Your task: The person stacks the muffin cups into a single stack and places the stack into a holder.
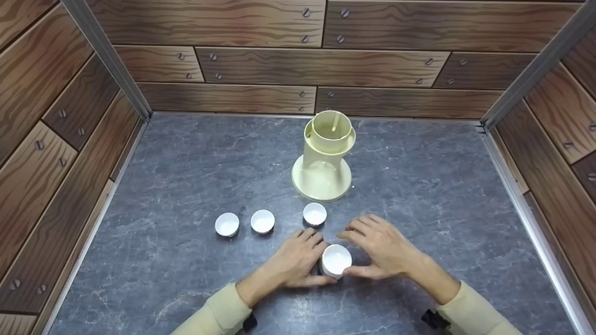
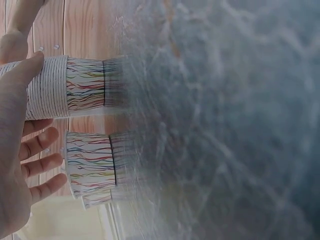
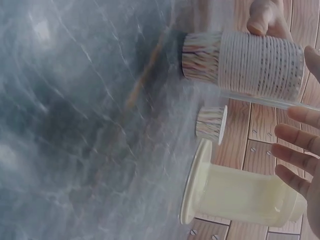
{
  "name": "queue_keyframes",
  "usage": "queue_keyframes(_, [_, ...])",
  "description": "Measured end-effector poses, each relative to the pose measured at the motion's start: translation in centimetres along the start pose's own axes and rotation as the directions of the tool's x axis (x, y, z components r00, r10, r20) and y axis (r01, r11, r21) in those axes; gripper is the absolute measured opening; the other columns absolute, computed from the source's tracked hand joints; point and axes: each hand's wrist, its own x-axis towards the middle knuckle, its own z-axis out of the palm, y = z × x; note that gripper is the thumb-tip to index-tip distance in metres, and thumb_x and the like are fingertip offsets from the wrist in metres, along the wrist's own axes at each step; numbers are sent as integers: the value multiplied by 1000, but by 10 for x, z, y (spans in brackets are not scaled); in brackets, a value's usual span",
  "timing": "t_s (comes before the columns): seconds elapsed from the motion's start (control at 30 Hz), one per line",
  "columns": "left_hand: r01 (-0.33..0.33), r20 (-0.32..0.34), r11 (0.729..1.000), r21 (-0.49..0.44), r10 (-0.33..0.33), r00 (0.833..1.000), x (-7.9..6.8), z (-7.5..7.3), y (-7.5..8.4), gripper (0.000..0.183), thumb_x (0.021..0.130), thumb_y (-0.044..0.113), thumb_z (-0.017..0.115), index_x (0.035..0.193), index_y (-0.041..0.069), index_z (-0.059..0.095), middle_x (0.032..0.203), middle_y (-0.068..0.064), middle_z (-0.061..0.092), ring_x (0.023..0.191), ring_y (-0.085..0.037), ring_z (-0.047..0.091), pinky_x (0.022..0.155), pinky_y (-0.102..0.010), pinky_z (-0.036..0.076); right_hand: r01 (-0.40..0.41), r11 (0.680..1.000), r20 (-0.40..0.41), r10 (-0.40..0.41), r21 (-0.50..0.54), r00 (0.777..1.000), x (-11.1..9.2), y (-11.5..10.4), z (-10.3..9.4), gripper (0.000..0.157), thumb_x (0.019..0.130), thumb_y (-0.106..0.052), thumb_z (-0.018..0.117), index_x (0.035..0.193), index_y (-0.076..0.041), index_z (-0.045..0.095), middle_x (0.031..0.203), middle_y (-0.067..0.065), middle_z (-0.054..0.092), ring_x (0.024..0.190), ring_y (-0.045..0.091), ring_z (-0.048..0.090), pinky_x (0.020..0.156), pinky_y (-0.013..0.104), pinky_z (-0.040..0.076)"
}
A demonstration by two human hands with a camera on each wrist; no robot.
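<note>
Left hand (image 1: 302, 258): grasps the cup stack from its left, thumb on the near side, the other fingers reaching to the far side.
Right hand (image 1: 384, 249): released, fingers spread and apart, thumb beside the right of the stack's upper rims.
Cup stack (image 1: 336, 261): upright on the table between the two hands, many white rims nested close, the lowest cup's side patterned with coloured wavy lines.
Middle cup (image 1: 314, 214): stands alone, mouth up, just beyond the left hand's fingertips.
Left pair of cups (image 1: 245, 222): two single cups, mouths up, side by side but apart, left of the middle cup.
Cream stand (image 1: 322, 179): upright beyond the middle cup, a round flared base carrying a cylinder with an open top.
Table (image 1: 195, 167): grey-blue, marble-veined.
Walls (image 1: 260, 65): wood-plank pattern, at left, right and far side.
</note>
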Motion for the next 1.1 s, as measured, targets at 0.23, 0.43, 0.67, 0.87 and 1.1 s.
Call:
queue_keyframes(0.23, [1, 2, 1000, 10, -1, 1000, 0, 0, 0, 71, 85, 85, 60, 116, 21, 67, 108, 5, 67, 105, -15, 60, 87, -31, 51, -1, 1000, -11, 1, -6, 1000, 3, 8, -6, 70, 87, -76, 66, 123, -16, 72, 107, -1, 70, 101, 18, 66, 90, 37, 56])
queue_keyframes(0.43, [2, 7, 1000, 3, -2, 1000, 0, -1, 0, 70, 84, 84, 62, 115, 21, 68, 106, 5, 67, 104, -15, 61, 86, -31, 51, 9, 1000, -70, -7, 27, 998, 6, 15, -6, 65, 89, -69, 68, 122, -13, 72, 105, 1, 69, 97, 18, 66, 86, 37, 56])
queue_keyframes(0.67, [8, 4, 1000, -5, -8, 1000, 0, -1, 0, 69, 84, 83, 63, 115, 22, 68, 105, 5, 68, 103, -15, 61, 85, -31, 50, -2, 998, -90, 8, 66, 996, 9, 23, -4, 65, 86, -64, 75, 124, -11, 72, 107, 1, 69, 97, 17, 65, 86, 37, 56])
queue_keyframes(0.87, [10, -6, 1000, -12, -10, 1000, 0, 0, 0, 69, 83, 82, 65, 115, 21, 68, 105, 5, 68, 103, -15, 61, 85, -31, 50, -62, 992, -79, 71, 107, 994, 8, 35, 3, 63, 80, -56, 84, 124, -14, 72, 111, 1, 71, 98, 17, 65, 86, 38, 55])
queue_keyframes(1.1, [12, 7, 1000, -3, -12, 1000, 0, -1, 0, 70, 83, 82, 64, 117, 21, 68, 107, 4, 67, 105, -16, 61, 89, -32, 51, -112, 985, -66, 122, 128, 990, 6, 46, 14, 61, 82, -57, 82, 125, -16, 72, 113, 0, 71, 100, 17, 65, 87, 38, 55])
